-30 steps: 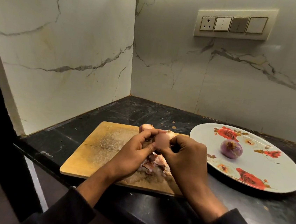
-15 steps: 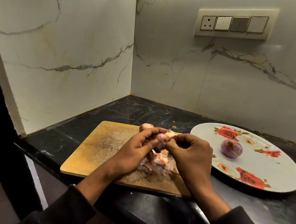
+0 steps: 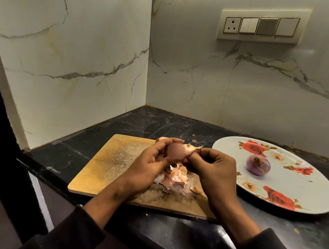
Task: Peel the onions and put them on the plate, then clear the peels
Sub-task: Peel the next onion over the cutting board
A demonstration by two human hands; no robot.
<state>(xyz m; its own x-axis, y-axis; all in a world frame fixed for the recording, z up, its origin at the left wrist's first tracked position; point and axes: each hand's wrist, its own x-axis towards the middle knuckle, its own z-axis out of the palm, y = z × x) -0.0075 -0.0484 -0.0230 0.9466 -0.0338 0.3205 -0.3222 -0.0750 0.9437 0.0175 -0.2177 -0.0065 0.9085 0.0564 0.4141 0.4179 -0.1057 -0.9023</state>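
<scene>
My left hand grips a small onion above the wooden cutting board, its brownish skin facing me. My right hand pinches a strip of skin at the onion's right side. A heap of pale and orange peels lies on the board under my hands. Behind my fingers, parts of other unpeeled onions show on the board's far edge. One peeled purple onion lies on the white rose-patterned plate to the right.
The board and plate sit on a black stone counter in a corner of white marble walls. A switch panel is mounted on the back wall. The counter's front edge runs just below the board.
The onion has turned in my left hand so a smooth skinned side faces up. My right hand has shifted slightly right, pulling at the skin. The plate and its onion are unmoved.
</scene>
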